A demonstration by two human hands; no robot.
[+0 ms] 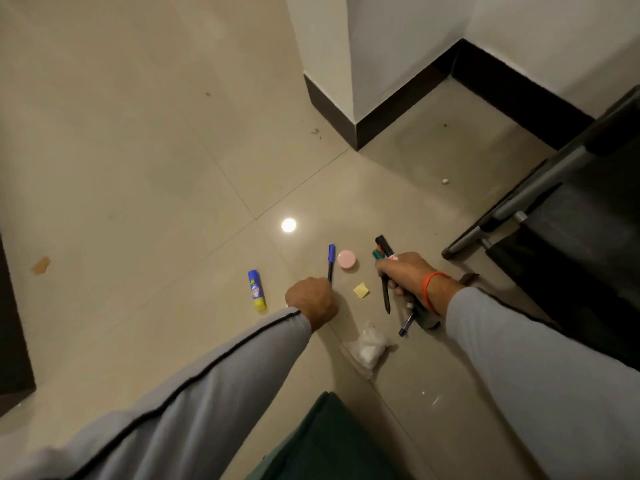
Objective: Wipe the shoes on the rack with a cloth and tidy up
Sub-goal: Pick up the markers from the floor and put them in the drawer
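Small items lie scattered on the beige tiled floor [138, 150]. My left hand [310, 299] grips the lower end of a pen with a blue cap [330, 259], which points away from me. My right hand [405, 275] holds a bundle of several pens and markers [386, 271], some sticking out above the fist and some below it. A blue and yellow glue stick [256, 290] lies to the left of my left hand. Between my hands lie a pink round lid [347, 260] and a yellow sticky note [361, 290]. No shoes or cloth are in view.
A white crumpled bag or wad [369, 346] lies near my right forearm. A dark rack with grey metal bars [540, 188] stands at the right. A white wall corner with dark skirting [346, 109] juts in at the back. A dark green cushion [332, 441] is at the bottom.
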